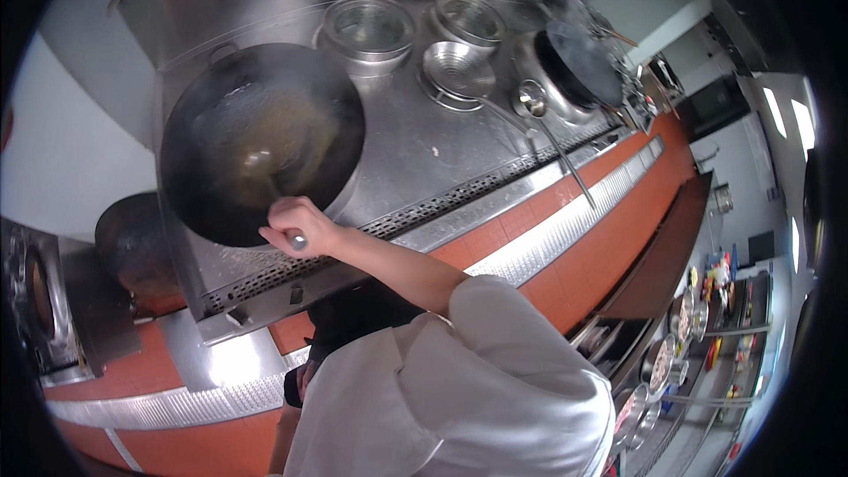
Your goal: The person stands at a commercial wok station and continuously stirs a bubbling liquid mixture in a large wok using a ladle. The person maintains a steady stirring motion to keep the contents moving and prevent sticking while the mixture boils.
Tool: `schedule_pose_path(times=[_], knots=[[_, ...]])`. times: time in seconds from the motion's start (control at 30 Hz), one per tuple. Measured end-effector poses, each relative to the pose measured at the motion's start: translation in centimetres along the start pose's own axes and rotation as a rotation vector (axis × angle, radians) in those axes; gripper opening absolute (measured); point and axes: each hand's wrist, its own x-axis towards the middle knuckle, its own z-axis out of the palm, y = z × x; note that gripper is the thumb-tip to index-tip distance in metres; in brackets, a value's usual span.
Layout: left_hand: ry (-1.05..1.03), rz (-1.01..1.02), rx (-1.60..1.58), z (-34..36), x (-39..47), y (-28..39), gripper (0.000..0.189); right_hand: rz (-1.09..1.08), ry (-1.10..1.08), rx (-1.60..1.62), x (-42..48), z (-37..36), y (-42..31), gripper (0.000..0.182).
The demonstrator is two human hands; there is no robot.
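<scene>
My right hand (303,228) is closed around the handle (299,240) of a long cooking utensil, its rounded end pointing up at me. The utensil reaches down into a large black wok (192,165); its working end is blurred, so I cannot tell its shape. Brownish liquid (265,139) lies in the wok, and steam or haze hangs over it. The wok sits at the left end of a stainless-steel range (411,152). Low beside my white garment, only a small part of my left hand (306,376) shows near a black wristband; the rest is hidden.
Two steel pots (368,56) (467,33) stand at the back of the range. A perforated strainer (457,69) rests on a ring, and a ladle (532,96) lies with its handle over the front edge. Another wok (586,66) leans at right. A dark wok (139,238) is at left.
</scene>
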Motion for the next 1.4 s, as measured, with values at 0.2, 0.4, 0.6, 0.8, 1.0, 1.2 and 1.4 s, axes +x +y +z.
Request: schedule_pose_path(times=[0.2,0.4,0.6,0.8,1.0,1.2,1.4], knots=[[0.018,-0.006,0.024,1.1,-0.6,-0.4,0.073,-0.014,0.166,-0.184,0.8,-0.9,2.1,0.037],[0.039,0.02,0.223,5.6,-6.0,-2.5,0.075,0.078,0.016,0.076,0.0,0.4,-1.2,0.037],[-0.002,-0.007,0.0,-4.6,0.3,5.2,0.064,0.082,0.112,-0.092,1.0,-3.1,4.0,0.032],[0.014,-0.057,0.041,-0.2,-2.1,3.3,0.066,0.087,0.052,0.133,-1.0,-1.5,-1.7,0.033],[-0.099,-0.037,-0.02,-5.9,2.1,5.9,0.068,0.095,0.164,-0.04,-0.3,-2.4,4.6,0.031],[-0.019,-0.019,0.137,1.3,-2.9,1.6,0.061,-0.016,0.153,0.013,-0.6,-0.9,-2.6,0.036],[-0.034,-0.022,-0.064,-5.3,2.0,4.7,0.067,0.031,0.093,-0.007,2.3,-1.0,4.6,0.033]])
